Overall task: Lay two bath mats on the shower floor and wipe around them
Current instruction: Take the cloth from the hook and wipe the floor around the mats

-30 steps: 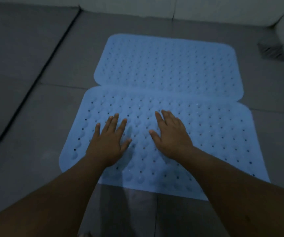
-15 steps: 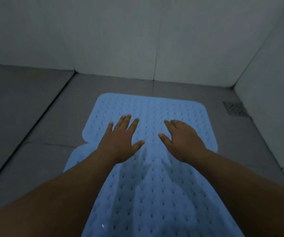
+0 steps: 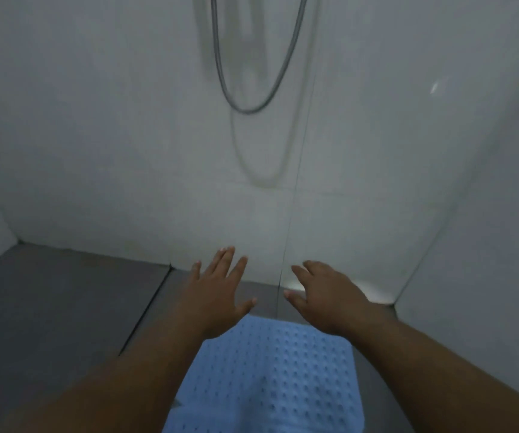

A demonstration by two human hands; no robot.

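Note:
A light blue dotted bath mat point(image 3: 270, 370) lies flat on the dark grey shower floor point(image 3: 48, 307), between my forearms. Only part of the mats shows; the near one runs out of the bottom edge. My left hand point(image 3: 217, 295) is raised above the mat's far edge with fingers spread and straight, holding nothing. My right hand point(image 3: 323, 298) hovers beside it, palm down, fingers relaxed and empty. Neither hand touches the mat.
White tiled walls point(image 3: 126, 135) close in the shower at the back and on the right. A grey shower hose point(image 3: 245, 104) hangs in a loop on the back wall. Floor tile joints run to the left of the mat.
Both hands lifted off the near mat and moved forward and up. The view tilted up from the floor to the back wall, so most of the mats dropped out of view.

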